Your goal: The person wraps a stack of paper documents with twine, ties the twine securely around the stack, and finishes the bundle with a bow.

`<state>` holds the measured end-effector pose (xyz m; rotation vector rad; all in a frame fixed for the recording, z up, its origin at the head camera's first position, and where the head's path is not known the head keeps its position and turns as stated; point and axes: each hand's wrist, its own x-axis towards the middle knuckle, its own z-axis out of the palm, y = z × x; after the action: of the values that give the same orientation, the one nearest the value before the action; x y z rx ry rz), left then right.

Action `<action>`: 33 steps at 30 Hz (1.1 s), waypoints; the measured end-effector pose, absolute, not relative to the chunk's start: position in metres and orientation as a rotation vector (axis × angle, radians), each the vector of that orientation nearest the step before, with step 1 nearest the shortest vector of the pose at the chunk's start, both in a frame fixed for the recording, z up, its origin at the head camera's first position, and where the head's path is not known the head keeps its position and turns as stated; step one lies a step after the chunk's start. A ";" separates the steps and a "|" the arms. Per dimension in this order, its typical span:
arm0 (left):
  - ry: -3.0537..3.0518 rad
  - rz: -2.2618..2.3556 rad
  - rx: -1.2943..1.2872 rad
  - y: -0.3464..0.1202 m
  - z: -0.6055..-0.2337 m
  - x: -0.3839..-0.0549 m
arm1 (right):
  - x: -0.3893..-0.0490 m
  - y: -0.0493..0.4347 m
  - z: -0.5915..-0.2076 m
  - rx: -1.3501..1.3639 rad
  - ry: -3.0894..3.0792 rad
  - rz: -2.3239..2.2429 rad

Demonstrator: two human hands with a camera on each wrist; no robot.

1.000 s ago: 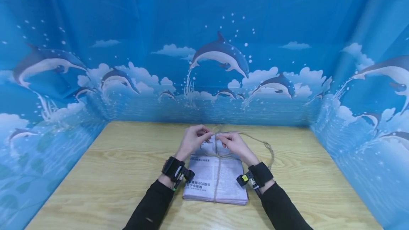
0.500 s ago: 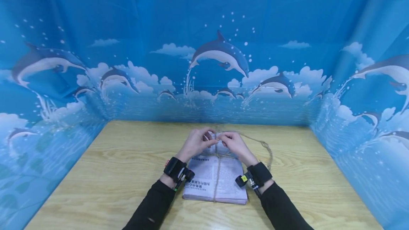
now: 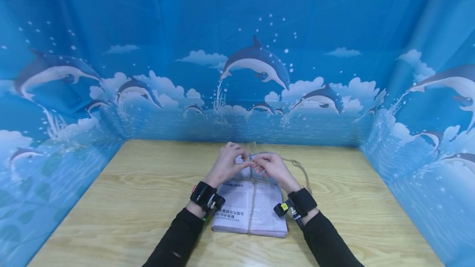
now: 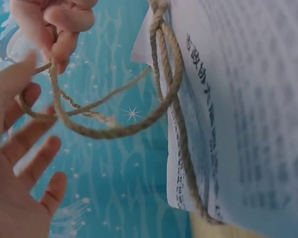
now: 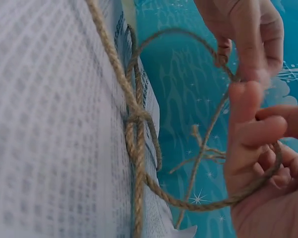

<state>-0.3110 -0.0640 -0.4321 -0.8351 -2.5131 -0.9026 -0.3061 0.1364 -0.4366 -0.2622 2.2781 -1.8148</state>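
In the head view a stack of newspapers [image 3: 237,205] lies on the table, with twine [image 3: 253,201] crossed over it. My left hand [image 3: 228,164] and right hand [image 3: 272,168] meet at the stack's far end. The right fingers pinch the twine [image 4: 114,133] in the left wrist view, where a loop stands out from the knot at the stack. There, my left hand [image 4: 20,163] has its fingers spread, with a bend of twine at the index finger and the thumb close to the pinch. In the right wrist view, my right hand [image 5: 268,163] has twine passing round its fingers.
A loose tail of twine [image 3: 302,168] trails over the wooden table [image 3: 148,193] to the right of the stack. Blue dolphin-print sheeting [image 3: 178,127] surrounds the table at the back and both sides.
The left hand first drew closer to the right, and its fingers now lift and spread. The right hand has barely shifted, while the loose twine tail has been drawn in toward the stack.
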 end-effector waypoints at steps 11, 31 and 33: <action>-2.607 -0.966 -1.031 -0.064 -0.427 -0.307 | -0.308 0.137 -0.436 -0.108 2.014 -2.105; -2.617 -0.874 -0.717 -0.063 -0.435 -0.308 | -0.307 0.132 -0.436 -0.214 1.847 -2.192; -2.638 -0.897 -0.755 -0.062 -0.435 -0.309 | -0.308 0.132 -0.436 -0.222 1.878 -2.192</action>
<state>-0.3086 -0.0622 -0.4351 -0.7548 -2.6378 -0.8967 -0.3077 0.1318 -0.4364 -0.2218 1.8779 -2.1923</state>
